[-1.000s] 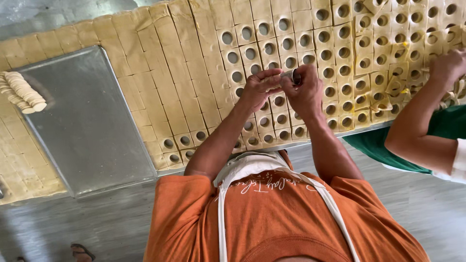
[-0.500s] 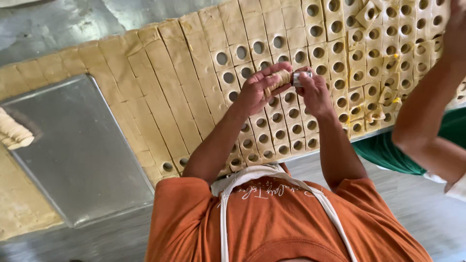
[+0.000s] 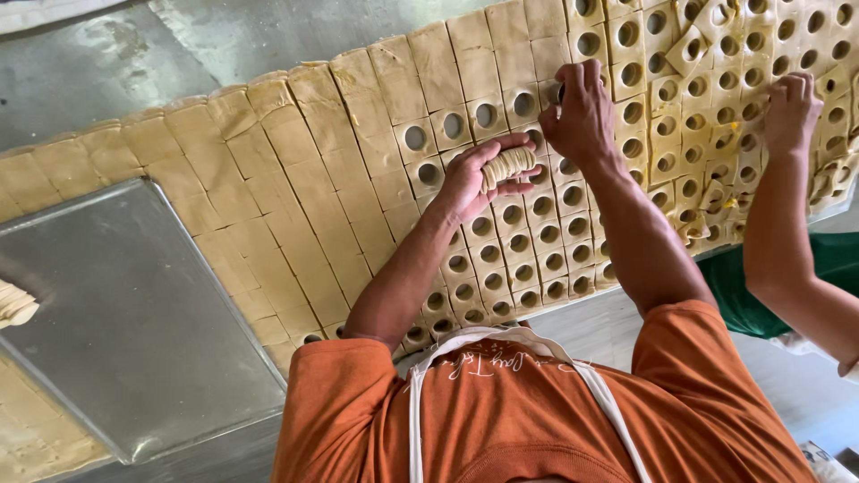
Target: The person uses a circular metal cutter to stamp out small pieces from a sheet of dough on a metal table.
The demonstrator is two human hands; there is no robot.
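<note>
A wide sheet of tan dough (image 3: 295, 170) is scored into squares, and many squares to the right have round holes punched out. My left hand (image 3: 470, 188) hovers over the holed squares, curled around a short stack of dough discs (image 3: 508, 166). My right hand (image 3: 582, 112) presses down on the sheet farther up, fingers closed around a small round cutter (image 3: 558, 92) that is mostly hidden. A co-worker's hand (image 3: 792, 107) works the same dough at the right.
A flat metal tray (image 3: 134, 331) lies at the left, partly over the dough. Another stack of discs (image 3: 13, 304) shows at the left edge. The steel table (image 3: 224, 36) runs along the top. The co-worker's green garment (image 3: 761, 286) is at the right.
My hands were together over the dough. The right hand has since moved away up the sheet and pressed down, while the left stays back holding the disc stack.
</note>
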